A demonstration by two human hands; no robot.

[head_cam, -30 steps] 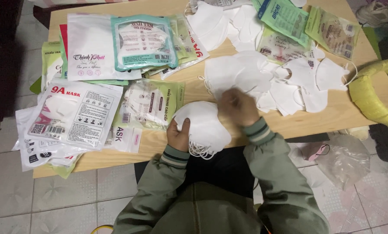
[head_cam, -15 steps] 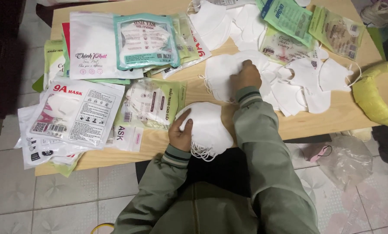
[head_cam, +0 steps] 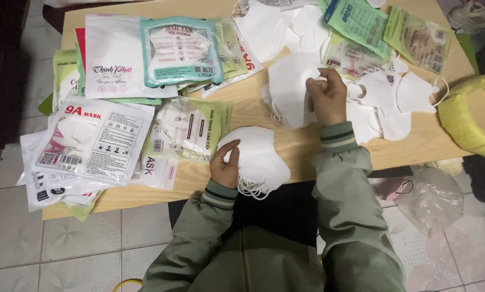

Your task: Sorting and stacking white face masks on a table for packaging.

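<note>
My left hand (head_cam: 225,168) grips the left edge of a stack of white face masks (head_cam: 257,158) lying at the near edge of the wooden table (head_cam: 405,148), ear loops dangling over the edge. My right hand (head_cam: 326,98) is stretched out farther back, its fingers pinching the edge of a loose white mask (head_cam: 288,89) on top of a scattered pile of white masks (head_cam: 386,103). Both arms wear grey-green sleeves with striped cuffs.
Several printed mask packages (head_cam: 93,140) cover the table's left half, with a teal-edged pack (head_cam: 180,50) on top at the back. Green pouches (head_cam: 361,21) lie at the far right. A yellow bag (head_cam: 467,116) sits at the right edge, a clear plastic bag (head_cam: 424,197) on the tiled floor.
My right hand left the stack at the near edge and reached back to the loose masks, taking hold of one. My left hand stayed on the stack.
</note>
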